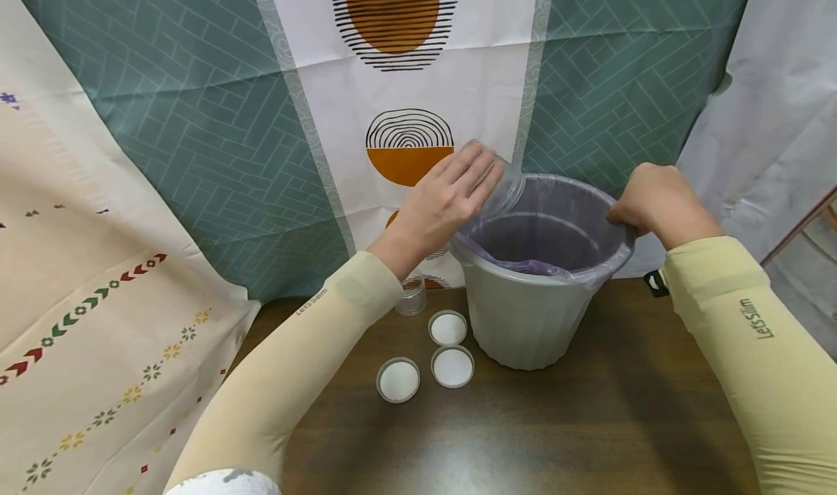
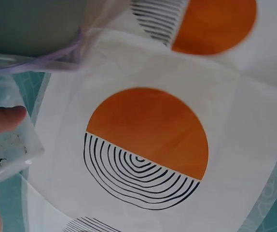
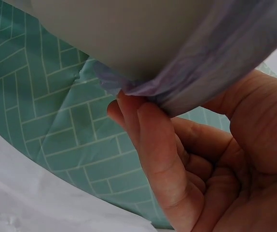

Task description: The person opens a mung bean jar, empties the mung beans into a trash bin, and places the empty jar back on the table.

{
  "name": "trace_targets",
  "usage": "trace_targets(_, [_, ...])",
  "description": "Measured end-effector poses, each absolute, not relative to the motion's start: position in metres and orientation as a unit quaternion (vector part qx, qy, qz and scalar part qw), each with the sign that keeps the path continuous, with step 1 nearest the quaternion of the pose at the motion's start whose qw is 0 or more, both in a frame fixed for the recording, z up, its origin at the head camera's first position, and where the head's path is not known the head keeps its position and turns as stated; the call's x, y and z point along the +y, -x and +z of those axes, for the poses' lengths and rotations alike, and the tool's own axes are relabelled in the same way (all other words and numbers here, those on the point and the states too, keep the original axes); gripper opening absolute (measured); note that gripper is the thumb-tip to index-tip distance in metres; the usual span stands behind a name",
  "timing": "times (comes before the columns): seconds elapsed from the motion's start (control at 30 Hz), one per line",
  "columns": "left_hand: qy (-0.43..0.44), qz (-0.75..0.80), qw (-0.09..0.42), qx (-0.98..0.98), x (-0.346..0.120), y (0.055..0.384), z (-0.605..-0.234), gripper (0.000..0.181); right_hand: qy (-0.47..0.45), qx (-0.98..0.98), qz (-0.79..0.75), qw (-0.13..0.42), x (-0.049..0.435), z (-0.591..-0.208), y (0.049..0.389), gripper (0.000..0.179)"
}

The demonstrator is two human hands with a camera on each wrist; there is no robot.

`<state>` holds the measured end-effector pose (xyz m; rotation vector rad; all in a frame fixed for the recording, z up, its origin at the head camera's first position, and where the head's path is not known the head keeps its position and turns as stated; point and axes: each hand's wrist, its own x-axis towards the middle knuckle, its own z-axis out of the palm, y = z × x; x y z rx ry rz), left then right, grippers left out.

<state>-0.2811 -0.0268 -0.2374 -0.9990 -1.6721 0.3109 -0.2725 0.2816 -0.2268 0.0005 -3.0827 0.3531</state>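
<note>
In the head view my left hand (image 1: 450,198) holds a clear jar (image 1: 507,194), tipped over the left side of a grey trash bin (image 1: 526,313). The left wrist view shows finger and thumb around the clear jar (image 2: 20,145), with small dark specks on its wall. A thin purple bag (image 1: 487,251) lines the bin and folds over its rim. On the bin's right side, my right hand (image 1: 663,200) grips that rim. Up close, its fingers (image 3: 160,154) pinch the bin's edge together with the purple liner (image 3: 196,63).
A second clear jar (image 1: 412,300) stands on the dark wooden table (image 1: 484,444), left of the bin. Three round white lids lie near it: one (image 1: 447,328) at the back, one (image 1: 453,366) in front, another (image 1: 398,380) leftward. Patterned cloth (image 1: 196,117) hangs behind.
</note>
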Motion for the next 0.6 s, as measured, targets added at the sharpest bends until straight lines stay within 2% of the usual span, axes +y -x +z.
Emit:
trace_targets(0.27, [0.421,0.11,0.54,-0.72,-0.0276,0.2791,-0.2397,0.037,-0.002,-0.992,0.125,0.028,0.2798,-0.2276,0.2716,0.025])
trace_targets(0.43, [0.427,0.138,0.508,-0.735,-0.0296,0.2797,-0.2421,0.039,-0.001,-0.992,0.124,0.027,0.2809,-0.2275,0.2714,0.027])
trace_targets(0.6, [0.423,0.125,0.508,-0.74,-0.0314,0.2795,-0.2441,0.039,0.004,-0.992,0.12,0.027,0.2798,-0.2281,0.2716,0.029])
